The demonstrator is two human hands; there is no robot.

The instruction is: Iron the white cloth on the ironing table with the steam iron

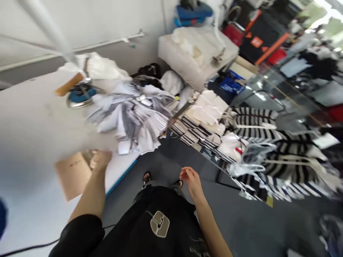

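My left hand (pixel 100 159) is over the white table (pixel 34 117), its fingers curled closed at the upper right corner of a flat brown card-like piece (pixel 73 175). Motion blur hides what the fingers grip; a small brownish shape shows beside them. My right hand (pixel 192 181) hangs in the air over the dark floor, loosely bent and holding nothing. Beyond the left hand, a fanned pile of white and grey fabric pieces (pixel 134 114) lies at the table's corner. A blue iron (pixel 80 95) with a metal soleplate rests left of the pile.
A striped fabric stack (pixel 252 121) and clear plastic bags (pixel 249 160) cover a low table at right. A padded pressing board (pixel 198 50) stands behind. One slanted metal pole (pixel 50 28) rises near the iron, and a black cable (pixel 34 247) crosses the table.
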